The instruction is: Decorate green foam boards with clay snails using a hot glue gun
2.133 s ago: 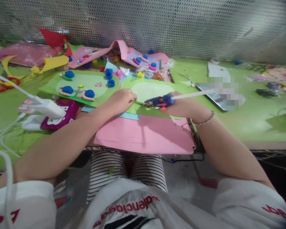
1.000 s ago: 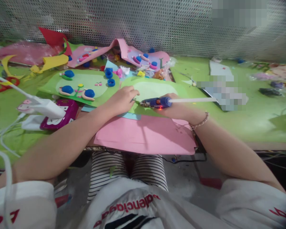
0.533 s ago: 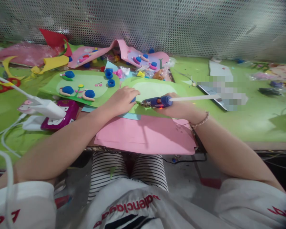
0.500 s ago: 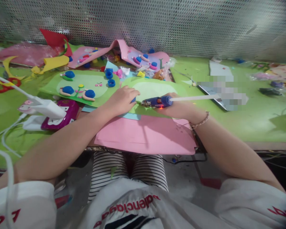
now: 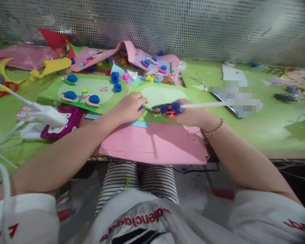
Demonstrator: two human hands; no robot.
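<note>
While the left hand (image 5: 130, 107) pinches a small blue piece (image 5: 141, 107), mostly hidden, fingers curled nearly closed, the right hand (image 5: 188, 113) is wrapped around a blue glue gun (image 5: 173, 108), red light on. Trigger finger hidden; can't tell if it's squeezing. Nozzle end sits just beside the left fingertips, over the right-hand green sheet (image 5: 167, 90), near the counter (image 5: 269, 135)'s front edge. White glue stick (image 5: 205, 104) sticks out the back toward the counter's right edge.

Handling, my read: brace the left wrist, bring the nozzle in low, short light squeeze, small dab only. Too much would ooze past such a small part. Fingertips are the main risk, nozzle is likely hot; grip the piece by its far side. Don't let the long stick swing into the phone (image 5: 227, 101). Thin sheet could slide on the pink sheets (image 5: 152, 142) at the front edge, so pin it with the left hand's heel.

Text: shirt (image 5: 139, 210) has red lettering, upside down from here, partly folded, looks like "balenciaga". Sleeve letters cut off. No readable brand on the gun or purple power strip (image 5: 75, 118); phone area is pixelated.
</note>
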